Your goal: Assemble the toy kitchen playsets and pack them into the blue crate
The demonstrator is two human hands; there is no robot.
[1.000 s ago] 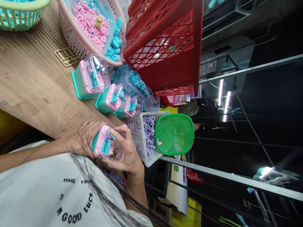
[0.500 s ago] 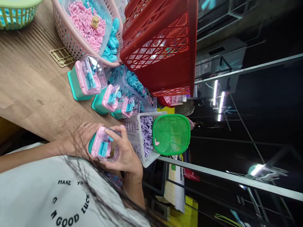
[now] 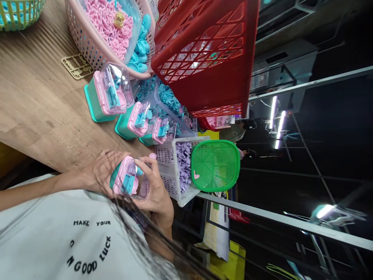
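Note:
Between my hands is a small box (image 3: 126, 181) with a teal base, pink rim and clear domed cover; light-blue and pink pieces show inside. My left hand (image 3: 106, 169) wraps round the teal base, partly hidden by loose strands of hair. On the clear cover, my right hand (image 3: 155, 190) has its fingers curled round the sides. A small pink round piece (image 3: 152, 156) shows beside the right fingertips; what it belongs to I cannot make out. Three similar boxes stand in a row on the table, the nearest being a teal-and-pink box (image 3: 145, 118).
A pink basket (image 3: 87, 44) holds pink and blue pieces, with a gold-coloured frame (image 3: 77, 66) beside it. Tall red basket (image 3: 215, 93) stands behind the boxes. A white basket (image 3: 167, 155) of lilac pieces adjoins a green basket (image 3: 215, 165). A yellow-green basket (image 3: 21, 15) sits farther off.
The view has shifted slightly. Both hands keep their hold on the box, and the right fingers have moved only a little on the clear cover.

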